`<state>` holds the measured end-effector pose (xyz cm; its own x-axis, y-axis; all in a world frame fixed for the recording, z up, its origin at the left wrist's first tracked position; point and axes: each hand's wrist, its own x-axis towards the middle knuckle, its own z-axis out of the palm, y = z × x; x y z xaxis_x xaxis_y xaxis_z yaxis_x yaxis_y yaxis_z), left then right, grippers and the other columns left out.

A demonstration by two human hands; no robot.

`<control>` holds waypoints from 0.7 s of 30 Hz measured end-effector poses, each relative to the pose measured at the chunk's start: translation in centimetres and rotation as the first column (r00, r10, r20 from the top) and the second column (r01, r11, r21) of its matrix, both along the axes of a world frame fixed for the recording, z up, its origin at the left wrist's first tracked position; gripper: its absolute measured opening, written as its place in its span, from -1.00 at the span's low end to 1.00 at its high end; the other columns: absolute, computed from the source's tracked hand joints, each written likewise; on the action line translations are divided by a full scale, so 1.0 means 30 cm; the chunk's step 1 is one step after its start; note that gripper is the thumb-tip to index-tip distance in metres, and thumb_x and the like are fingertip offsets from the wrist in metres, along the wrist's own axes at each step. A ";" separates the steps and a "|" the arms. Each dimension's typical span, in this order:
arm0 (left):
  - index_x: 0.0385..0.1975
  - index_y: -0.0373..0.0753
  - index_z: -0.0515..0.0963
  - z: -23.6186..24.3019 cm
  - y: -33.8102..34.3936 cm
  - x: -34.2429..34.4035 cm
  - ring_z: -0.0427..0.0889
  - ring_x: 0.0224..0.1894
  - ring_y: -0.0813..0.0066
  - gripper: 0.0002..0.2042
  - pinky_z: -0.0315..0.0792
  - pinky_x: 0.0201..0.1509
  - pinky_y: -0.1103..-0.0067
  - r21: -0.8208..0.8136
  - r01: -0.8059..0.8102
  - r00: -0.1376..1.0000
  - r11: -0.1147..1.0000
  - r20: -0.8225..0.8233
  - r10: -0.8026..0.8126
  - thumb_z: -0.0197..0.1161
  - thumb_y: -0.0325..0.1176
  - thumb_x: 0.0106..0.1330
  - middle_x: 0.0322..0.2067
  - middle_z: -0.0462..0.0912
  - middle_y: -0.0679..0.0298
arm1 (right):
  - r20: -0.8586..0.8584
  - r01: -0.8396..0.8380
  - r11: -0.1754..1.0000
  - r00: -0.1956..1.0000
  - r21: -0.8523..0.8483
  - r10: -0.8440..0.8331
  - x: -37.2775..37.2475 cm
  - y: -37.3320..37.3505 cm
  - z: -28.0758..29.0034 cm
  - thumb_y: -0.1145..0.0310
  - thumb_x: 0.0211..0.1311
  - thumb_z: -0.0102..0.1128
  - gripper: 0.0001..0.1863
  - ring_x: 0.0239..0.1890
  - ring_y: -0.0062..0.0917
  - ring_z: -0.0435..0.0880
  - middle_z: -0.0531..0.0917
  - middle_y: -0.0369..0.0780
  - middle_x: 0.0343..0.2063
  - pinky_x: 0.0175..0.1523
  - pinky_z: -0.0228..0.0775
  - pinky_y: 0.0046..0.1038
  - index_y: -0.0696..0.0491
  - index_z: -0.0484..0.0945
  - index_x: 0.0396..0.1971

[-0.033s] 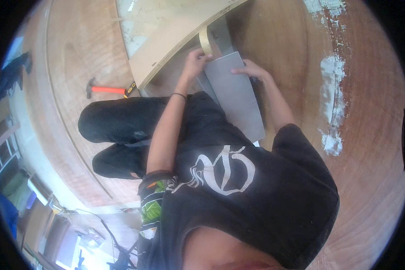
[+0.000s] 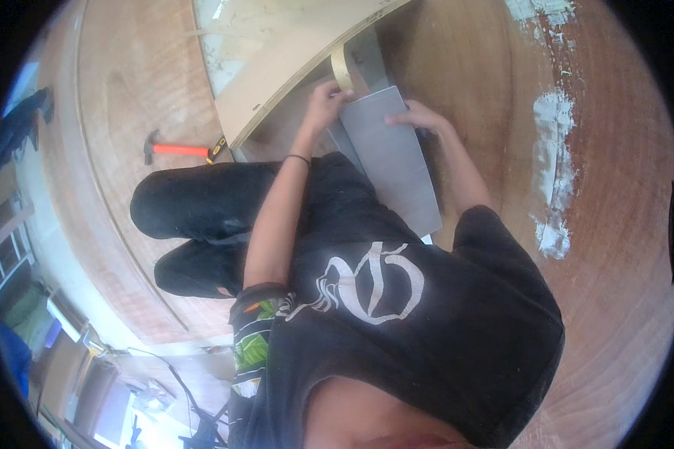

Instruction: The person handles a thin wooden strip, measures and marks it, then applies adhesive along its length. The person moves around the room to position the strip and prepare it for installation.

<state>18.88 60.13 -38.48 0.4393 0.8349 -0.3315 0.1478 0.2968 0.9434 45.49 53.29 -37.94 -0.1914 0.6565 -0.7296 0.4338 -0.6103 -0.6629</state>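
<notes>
A flat grey rectangular board (image 2: 393,161) slants from my lap up to my hands. My right hand (image 2: 421,118) grips its upper right edge, thumb lying on the face and the other fingers partly hidden behind. At the upper left corner, the fingers of my left hand (image 2: 326,105) are pinched together. They meet the lower end of a narrow pale yellow strip (image 2: 341,67), which looks like tape. Exactly how the strip sits in the fingertips is too small to make out. Part of a second grey piece (image 2: 343,142) shows beneath the board's left side.
A hammer (image 2: 180,150) with an orange handle lies left of my knees, beside a black and yellow utility knife (image 2: 216,149). A large curved plywood edge (image 2: 307,71) rises ahead. To the right, a wooden panel (image 2: 479,75) carries rough white filler (image 2: 554,172).
</notes>
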 end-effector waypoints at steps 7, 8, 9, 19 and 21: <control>-0.06 -0.32 0.58 0.033 0.026 0.045 0.62 -0.18 0.53 -0.76 0.51 -0.06 0.55 -0.045 0.088 0.995 0.995 0.045 -0.086 0.25 -0.34 0.36 -0.21 0.69 0.25 | 0.112 -0.127 0.991 0.985 -0.037 0.130 -0.047 -0.013 0.090 -0.02 -0.08 0.53 -0.27 -0.23 -0.54 0.60 0.67 -0.21 -0.22 -0.23 0.44 -0.50 0.17 0.56 0.02; -0.06 -0.32 0.57 0.035 0.029 0.059 0.63 -0.16 0.51 -0.76 0.52 -0.05 0.53 -0.049 0.109 0.992 0.993 0.062 -0.106 0.24 -0.35 0.37 -0.19 0.69 0.23 | 0.186 -0.152 0.986 0.969 -0.072 0.163 -0.053 -0.025 0.116 0.01 -0.03 0.51 -0.33 -0.28 -0.59 0.58 0.67 -0.24 -0.26 -0.27 0.42 -0.52 0.15 0.57 0.01; -0.05 -0.33 0.56 0.038 0.032 0.073 0.64 -0.14 0.50 -0.76 0.53 -0.03 0.52 -0.060 0.125 0.991 0.990 0.059 -0.122 0.23 -0.35 0.38 -0.17 0.69 0.21 | 0.144 -0.149 0.989 0.978 -0.026 0.151 -0.058 -0.039 0.145 -0.02 -0.06 0.52 -0.30 -0.22 -0.53 0.61 0.68 -0.19 -0.23 -0.20 0.44 -0.48 0.18 0.58 -0.02; -0.10 -0.38 0.56 0.105 0.019 0.141 0.68 -0.22 0.45 -0.78 0.55 -0.14 0.52 -0.215 0.130 0.987 0.968 0.123 -0.105 0.18 -0.36 0.41 -0.19 0.72 0.18 | 0.204 -0.203 0.952 0.966 0.227 0.158 -0.140 -0.123 0.351 -0.08 -0.10 0.52 -0.34 -0.21 -0.29 0.72 0.72 0.00 -0.30 -0.06 0.51 -0.33 0.25 0.64 -0.22; -0.12 -0.40 0.57 0.132 0.001 0.143 0.68 -0.24 0.46 -0.77 0.54 -0.17 0.53 -0.149 0.214 0.976 0.966 -0.013 -0.218 0.18 -0.35 0.41 -0.22 0.73 0.17 | 0.234 -0.215 0.949 0.959 0.231 0.160 -0.158 -0.131 0.364 -0.08 -0.11 0.51 -0.35 -0.23 -0.25 0.72 0.71 0.02 -0.33 -0.07 0.51 -0.31 0.24 0.65 -0.24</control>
